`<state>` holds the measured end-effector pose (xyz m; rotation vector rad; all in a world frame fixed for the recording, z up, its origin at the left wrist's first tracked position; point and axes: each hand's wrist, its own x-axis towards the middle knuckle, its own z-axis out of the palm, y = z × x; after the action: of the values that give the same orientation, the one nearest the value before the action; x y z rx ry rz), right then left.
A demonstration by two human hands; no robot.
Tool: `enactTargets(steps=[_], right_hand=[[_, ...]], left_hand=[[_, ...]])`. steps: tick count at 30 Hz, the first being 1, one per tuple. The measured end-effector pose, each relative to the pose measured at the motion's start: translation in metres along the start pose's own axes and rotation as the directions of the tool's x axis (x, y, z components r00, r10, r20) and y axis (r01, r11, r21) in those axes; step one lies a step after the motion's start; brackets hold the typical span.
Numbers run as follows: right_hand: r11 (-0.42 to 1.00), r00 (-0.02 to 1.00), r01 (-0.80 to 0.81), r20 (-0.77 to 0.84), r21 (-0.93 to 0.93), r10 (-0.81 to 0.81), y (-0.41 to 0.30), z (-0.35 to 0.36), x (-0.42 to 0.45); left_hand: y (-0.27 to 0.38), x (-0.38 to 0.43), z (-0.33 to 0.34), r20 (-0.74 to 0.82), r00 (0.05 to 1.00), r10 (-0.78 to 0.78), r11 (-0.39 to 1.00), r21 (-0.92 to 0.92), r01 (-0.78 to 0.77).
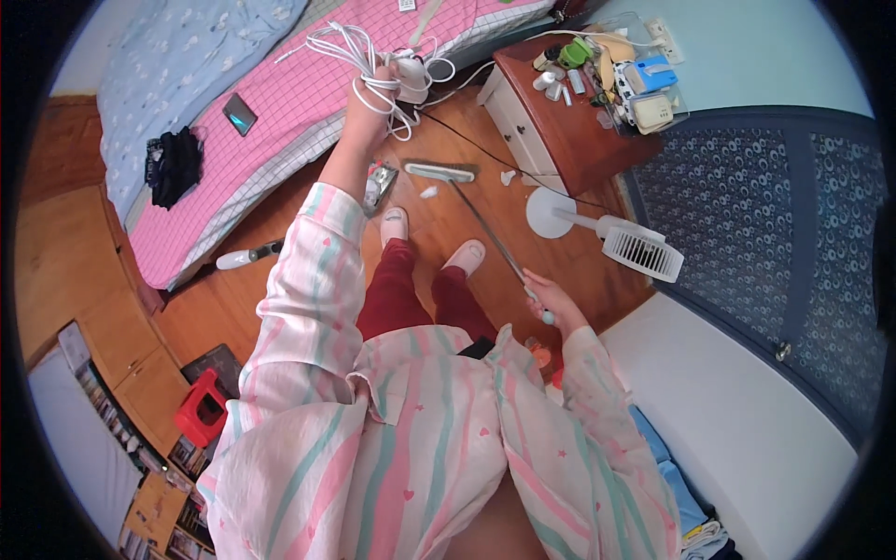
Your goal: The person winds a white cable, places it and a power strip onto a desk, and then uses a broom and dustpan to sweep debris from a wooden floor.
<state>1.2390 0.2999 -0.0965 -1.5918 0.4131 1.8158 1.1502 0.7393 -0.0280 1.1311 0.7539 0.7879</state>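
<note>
My left hand (pixel 374 105), raised in front of the bed's edge, grips a looped bundle of white cables (pixel 343 45). A white plug-like block (pixel 413 78) hangs among the loops by my fingers. Low on the other side, my right hand (pixel 553 301) is closed around the upper end of a broom's thin grey handle (pixel 490 234). The broom head (pixel 439 171) rests on the wooden floor beyond my slippers. Near it lie a crumpled silver-and-dark plastic packet (pixel 379 185), partly behind my left forearm, and a white scrap (pixel 429 192).
A bed with a pink checked sheet (pixel 280 105) carries a phone (pixel 240 114) and dark folded clothing (pixel 173 168). A cluttered nightstand (pixel 581 147) stands at right, beside a white fan-like appliance (pixel 551 212). A dark cord (pixel 483 148) crosses the floor. A white-handled device (pixel 238 260) lies by the bed.
</note>
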Motion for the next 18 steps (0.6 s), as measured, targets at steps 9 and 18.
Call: enactTargets(steps=[9,18], right_hand=[[0.967,0.962,0.236,-0.117,-0.094,-0.246,-0.093,0.078,0.087],[0.98,0.987,0.102,-0.106,-0.168,-0.121,-0.033,0.07,0.123]], left_hand=[[0.001,0.004,-0.022,0.056,0.997,-0.057,0.998,0.003,0.057],[-0.001,0.022,-0.044,0.046,0.997,-0.069,0.997,0.042,0.067]])
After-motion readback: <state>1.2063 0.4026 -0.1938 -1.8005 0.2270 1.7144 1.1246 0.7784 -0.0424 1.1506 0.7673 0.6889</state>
